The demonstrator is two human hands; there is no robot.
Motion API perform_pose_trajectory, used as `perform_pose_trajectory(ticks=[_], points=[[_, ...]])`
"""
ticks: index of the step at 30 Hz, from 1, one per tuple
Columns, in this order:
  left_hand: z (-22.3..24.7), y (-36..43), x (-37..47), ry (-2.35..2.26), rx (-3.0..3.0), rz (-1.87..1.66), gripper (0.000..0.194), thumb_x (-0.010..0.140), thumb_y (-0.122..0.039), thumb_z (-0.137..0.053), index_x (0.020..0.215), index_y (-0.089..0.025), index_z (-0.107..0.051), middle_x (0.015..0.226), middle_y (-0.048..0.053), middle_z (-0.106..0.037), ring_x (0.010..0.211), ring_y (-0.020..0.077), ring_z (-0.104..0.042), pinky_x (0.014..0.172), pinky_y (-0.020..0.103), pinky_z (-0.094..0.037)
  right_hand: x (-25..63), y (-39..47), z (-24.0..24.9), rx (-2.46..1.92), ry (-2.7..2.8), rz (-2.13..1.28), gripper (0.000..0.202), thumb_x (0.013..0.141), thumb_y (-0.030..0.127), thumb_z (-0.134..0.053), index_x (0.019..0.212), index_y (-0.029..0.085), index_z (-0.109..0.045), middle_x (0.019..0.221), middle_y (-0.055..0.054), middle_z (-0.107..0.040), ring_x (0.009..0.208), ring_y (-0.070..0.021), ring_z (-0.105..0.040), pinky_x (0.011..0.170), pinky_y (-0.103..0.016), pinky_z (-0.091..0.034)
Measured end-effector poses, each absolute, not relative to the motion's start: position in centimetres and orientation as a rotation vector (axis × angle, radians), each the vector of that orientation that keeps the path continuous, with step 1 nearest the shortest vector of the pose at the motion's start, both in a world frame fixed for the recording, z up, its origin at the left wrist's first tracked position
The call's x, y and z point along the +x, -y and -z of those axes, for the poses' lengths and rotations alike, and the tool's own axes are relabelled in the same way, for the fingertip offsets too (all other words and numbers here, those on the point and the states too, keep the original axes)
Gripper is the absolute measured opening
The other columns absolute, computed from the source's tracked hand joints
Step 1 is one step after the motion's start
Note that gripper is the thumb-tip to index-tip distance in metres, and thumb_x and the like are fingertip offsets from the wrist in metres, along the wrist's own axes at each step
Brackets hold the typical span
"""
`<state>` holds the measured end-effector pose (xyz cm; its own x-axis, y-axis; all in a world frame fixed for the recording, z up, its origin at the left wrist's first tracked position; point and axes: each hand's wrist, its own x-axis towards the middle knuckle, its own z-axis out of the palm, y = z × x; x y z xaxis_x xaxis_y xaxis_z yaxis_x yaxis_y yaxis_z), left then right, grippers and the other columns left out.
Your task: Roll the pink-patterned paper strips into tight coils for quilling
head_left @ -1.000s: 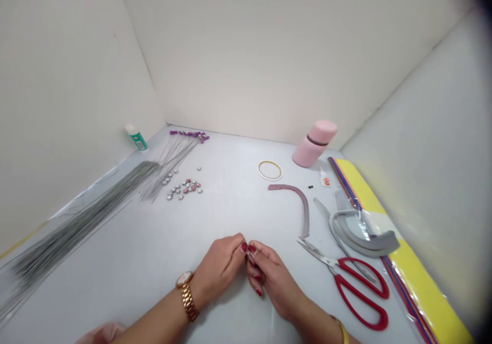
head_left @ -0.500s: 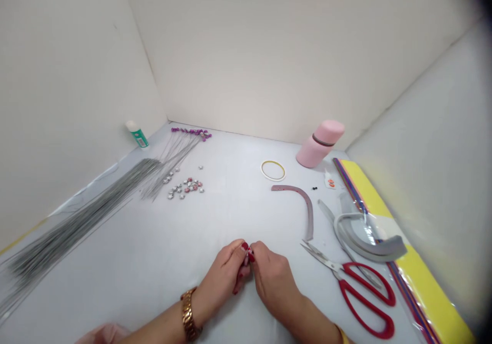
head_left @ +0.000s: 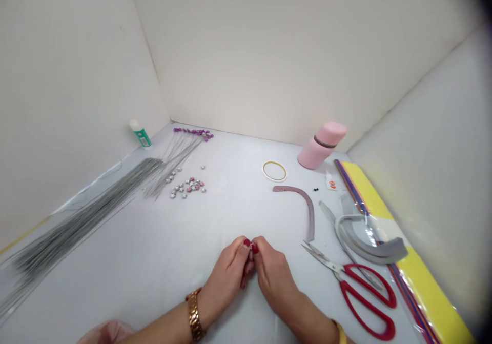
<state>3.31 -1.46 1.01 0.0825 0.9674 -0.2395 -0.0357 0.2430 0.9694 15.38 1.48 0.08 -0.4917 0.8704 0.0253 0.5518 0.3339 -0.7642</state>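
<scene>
Your left hand (head_left: 229, 269) and right hand (head_left: 273, 275) meet fingertip to fingertip low centre on the white table (head_left: 161, 246). Both are pinched on a tiny piece (head_left: 250, 251) between the thumbs and forefingers. It's mostly hidden by the red nails; probably a small bead or star, can't tell from this view. The piece sits just above the table surface, right between your two hands. Other fingers are curled under.

Gold watch (head_left: 195, 314) on your left wrist, yellow bangle (head_left: 341, 332) on your right.

Around you:
- Red-handled scissors (head_left: 355, 283) just right of your right hand, blades pointing toward it, not touching.
- Pink curved strip (head_left: 302, 203) beyond the scissor tips.
- Grey curved band (head_left: 367, 241) right of that, lying partly on the coloured sheets (head_left: 423, 287) along the right wall.
- Thin tape ring (head_left: 274, 170) and pink bottle (head_left: 322, 145), tilted, near the back wall.
- Small glue tube (head_left: 330, 181) beside the bottle, two tiny black beads (head_left: 315, 189) near it.
- Scatter of small silver and pink stars (head_left: 187, 186) left of centre, well apart from your hands.
- Long bundle of silver wires (head_left: 77, 221) along the left side; purple-tipped wires (head_left: 180, 146) fanned next to it.
- Green glue bottle (head_left: 140, 134) at the left wall.
</scene>
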Motion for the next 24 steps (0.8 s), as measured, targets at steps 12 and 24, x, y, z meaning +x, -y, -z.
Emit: perform_pose_trajectory(ticks=[12,24], points=[[-0.2,1.1,2.9,-1.750,2.016,-0.713,0.023,0.089,-0.020,-0.025,0.069,-0.021,-0.037,0.059,0.000,-0.048,0.050,0.0148,-0.044,0.049,0.026,-0.032,15.3,-0.9,0.1,-1.303,2.044,-1.036,0.020,0.088,0.021,-0.030,0.069,0.023,-0.033,0.056,0.004,-0.040,0.048,-0.0146,-0.037,0.049,-0.026,-0.026],[0.1,1.2,3.5,-1.780,2.033,-0.750,0.023,0.087,-0.016,-0.027,0.067,-0.021,-0.036,0.056,0.000,-0.048,0.049,0.0151,-0.045,0.047,0.026,-0.034,15.1,-0.5,0.0,-1.290,1.959,-1.032,0.021,0.088,0.021,-0.031,0.067,0.023,-0.034,0.057,0.004,-0.040,0.050,-0.0139,-0.037,0.050,-0.026,-0.028]])
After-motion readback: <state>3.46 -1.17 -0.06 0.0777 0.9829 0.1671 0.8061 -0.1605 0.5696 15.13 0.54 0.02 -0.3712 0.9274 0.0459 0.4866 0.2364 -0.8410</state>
